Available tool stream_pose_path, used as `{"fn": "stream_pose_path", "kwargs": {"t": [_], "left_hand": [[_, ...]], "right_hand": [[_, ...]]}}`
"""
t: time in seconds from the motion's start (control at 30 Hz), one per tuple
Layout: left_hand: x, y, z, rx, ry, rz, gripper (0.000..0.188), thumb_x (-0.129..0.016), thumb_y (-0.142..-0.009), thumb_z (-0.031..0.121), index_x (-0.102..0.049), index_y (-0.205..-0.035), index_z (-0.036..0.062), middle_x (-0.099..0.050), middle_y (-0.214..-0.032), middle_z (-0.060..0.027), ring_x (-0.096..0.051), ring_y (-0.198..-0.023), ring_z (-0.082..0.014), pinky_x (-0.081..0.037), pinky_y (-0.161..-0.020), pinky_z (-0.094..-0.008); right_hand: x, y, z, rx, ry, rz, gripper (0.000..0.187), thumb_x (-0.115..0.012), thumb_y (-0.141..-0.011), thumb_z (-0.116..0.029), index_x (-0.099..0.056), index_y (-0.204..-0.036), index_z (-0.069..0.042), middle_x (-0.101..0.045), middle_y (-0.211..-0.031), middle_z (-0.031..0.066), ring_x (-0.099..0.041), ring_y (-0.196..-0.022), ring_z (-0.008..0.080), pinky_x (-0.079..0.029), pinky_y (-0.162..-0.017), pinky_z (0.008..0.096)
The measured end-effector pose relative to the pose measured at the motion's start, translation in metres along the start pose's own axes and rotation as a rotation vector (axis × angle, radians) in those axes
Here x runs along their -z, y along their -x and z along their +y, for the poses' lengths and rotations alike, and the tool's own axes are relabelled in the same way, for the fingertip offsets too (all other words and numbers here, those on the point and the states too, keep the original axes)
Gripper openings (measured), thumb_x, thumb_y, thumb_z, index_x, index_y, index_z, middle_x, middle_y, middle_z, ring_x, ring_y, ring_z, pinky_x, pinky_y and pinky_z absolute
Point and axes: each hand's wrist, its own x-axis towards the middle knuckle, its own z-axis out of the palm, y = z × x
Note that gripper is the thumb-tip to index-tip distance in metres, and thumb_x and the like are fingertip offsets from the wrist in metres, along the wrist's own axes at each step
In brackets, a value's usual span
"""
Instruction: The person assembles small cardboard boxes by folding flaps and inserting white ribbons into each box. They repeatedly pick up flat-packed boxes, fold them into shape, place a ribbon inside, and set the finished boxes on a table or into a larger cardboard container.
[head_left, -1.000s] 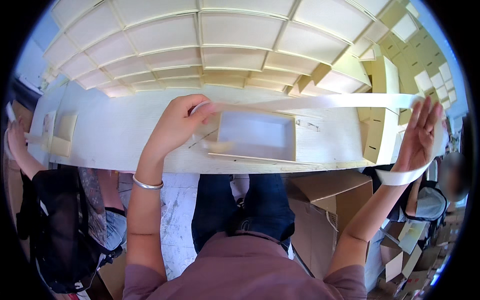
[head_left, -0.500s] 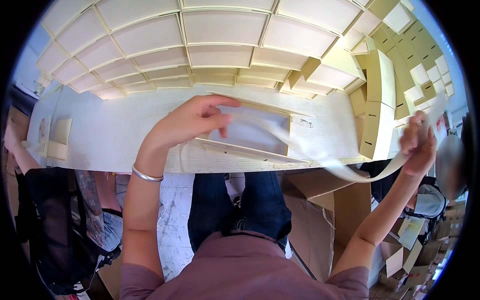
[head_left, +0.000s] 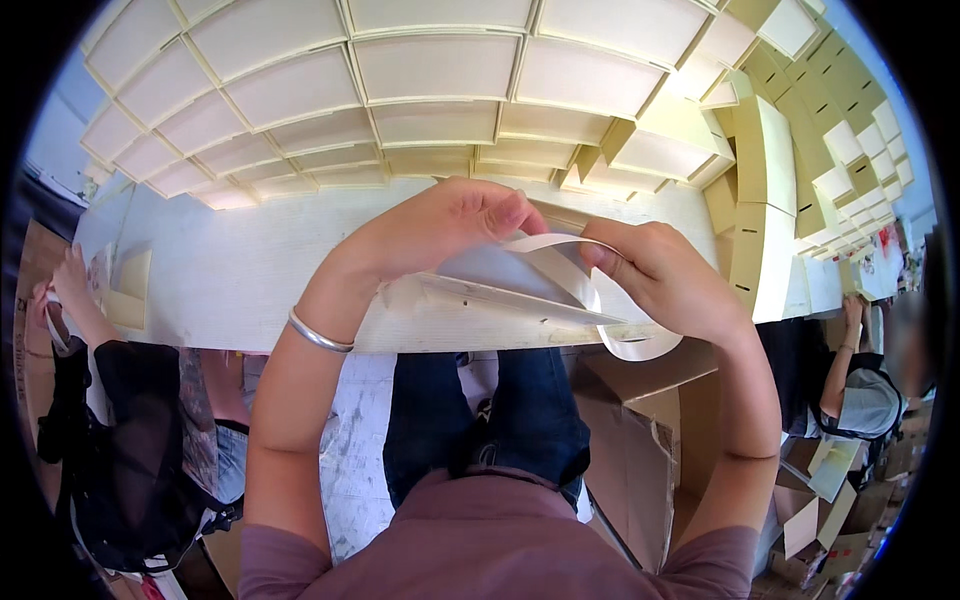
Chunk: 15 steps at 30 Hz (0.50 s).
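Note:
A long white ribbon (head_left: 643, 349) runs between my two hands and hangs in a loose loop at the table's front edge. My right hand (head_left: 668, 272) pinches it between thumb and fingers. At its other end, my left hand (head_left: 455, 225) has curled fingers closed on the ribbon, though the fingertips are partly hidden. Below both hands lies an open, shallow cream box (head_left: 520, 300) with a pale grey inside; my hands and the ribbon cover much of it.
Stacked cream boxes (head_left: 437, 68) wall off the table's (head_left: 270, 270) back, with more stacks (head_left: 762, 200) at right. An open cardboard carton (head_left: 640, 470) stands below the front edge on my right. Co-workers are at left (head_left: 140, 430) and right (head_left: 860, 395).
My right hand has swung in from the far right to beside my left hand, and the stretched ribbon now hangs in a loop. My left hand has shifted slightly right.

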Motion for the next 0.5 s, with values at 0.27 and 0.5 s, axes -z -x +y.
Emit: {"fn": "stream_pose_path", "kwargs": {"t": [0.27,0.5], "left_hand": [[0.002,0.005,-0.003,0.182,-0.034,0.069,0.021,-0.057,-0.084,0.021,-0.061,-0.084,-0.0005,-0.063,-0.079,-0.0062,-0.057,-0.074,-0.0116,-0.045,-0.072,-0.0245],[0.004,0.020,0.001,0.155,-0.204,0.137,0.022,-0.059,-0.082,0.021,-0.060,-0.089,-0.0007,-0.061,-0.077,-0.0036,-0.053,-0.067,-0.0092,-0.043,-0.065,-0.0215]], "right_hand": [[-0.017,-0.014,0.001,0.045,0.017,0.010,0.019,-0.045,-0.089,-0.016,-0.054,-0.096,-0.001,-0.056,-0.073,0.0174,-0.053,-0.068,0.0330,-0.042,-0.064,0.0355],[-0.021,-0.038,-0.017,0.058,-0.123,-0.197,0.025,-0.042,-0.090,-0.021,-0.054,-0.101,-0.002,-0.059,-0.083,0.0192,-0.056,-0.078,0.0344,-0.044,-0.070,0.0389]]}}
